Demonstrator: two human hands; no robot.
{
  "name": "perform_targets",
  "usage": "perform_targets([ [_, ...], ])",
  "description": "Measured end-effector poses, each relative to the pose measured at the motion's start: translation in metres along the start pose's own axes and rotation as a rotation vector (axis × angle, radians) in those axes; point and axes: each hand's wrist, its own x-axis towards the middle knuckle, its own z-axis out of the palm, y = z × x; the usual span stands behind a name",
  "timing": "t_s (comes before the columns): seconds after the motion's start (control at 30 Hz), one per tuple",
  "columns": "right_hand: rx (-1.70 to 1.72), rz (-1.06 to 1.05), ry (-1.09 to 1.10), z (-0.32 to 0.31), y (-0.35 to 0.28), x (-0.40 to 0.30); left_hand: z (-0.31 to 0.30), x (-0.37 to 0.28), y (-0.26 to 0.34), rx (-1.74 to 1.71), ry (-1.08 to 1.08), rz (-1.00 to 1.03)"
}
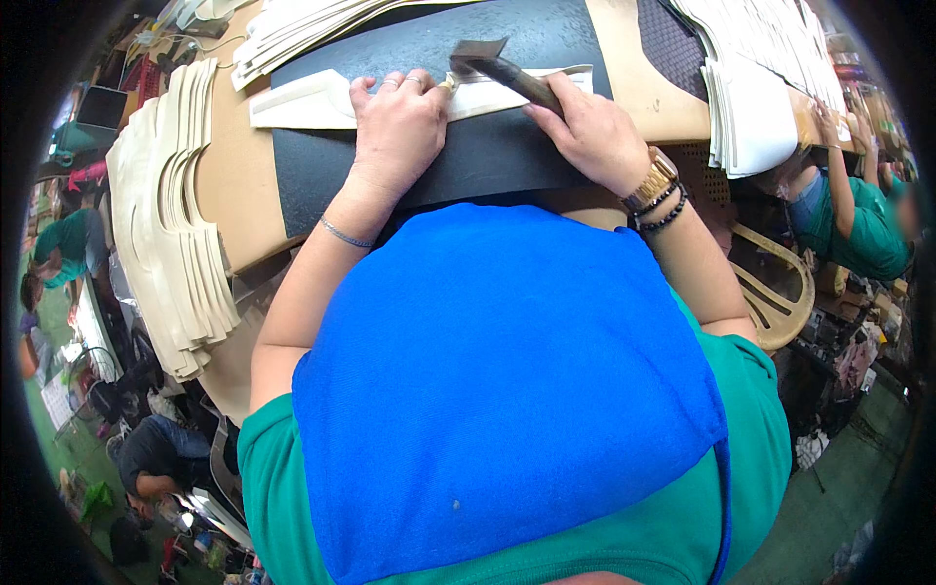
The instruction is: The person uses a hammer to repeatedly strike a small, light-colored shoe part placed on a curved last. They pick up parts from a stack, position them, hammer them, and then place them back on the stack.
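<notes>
A long white piece of sheet material [307,104], perhaps leather, lies across a black mat [322,161] on the table. My left hand [404,121] presses on the middle of this piece, fingers curled, with a small yellowish thing near the fingertips that I cannot make out. In my right hand [589,124] is the dark handle of a hammer [479,57]. The hammer's head is just right of my left fingertips, over the piece; whether it touches the piece I cannot tell. Along the piece's far edge, right of my left hand, a narrow strip looks folded.
Overlapping cream cut pieces [157,219] hang over the table's left edge. More white stacks lie at the far side [292,36] and at the right [753,121]. A plastic chair [775,285] stands at the right, near a co-worker [848,212]. Other people are at the left.
</notes>
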Motion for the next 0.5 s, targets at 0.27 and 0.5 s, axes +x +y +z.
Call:
perform_targets([
  [0.27, -0.048, -0.167, 0.029, -0.007, -0.003, 0.028, 0.002, 0.001, -0.003, 0.001, -0.021, 0.014],
  [0.5, -0.104, -0.093, -0.139, -0.009, 0.001, 0.026, 0.0, 0.002, -0.029, -0.457, -0.298, -0.263],
])
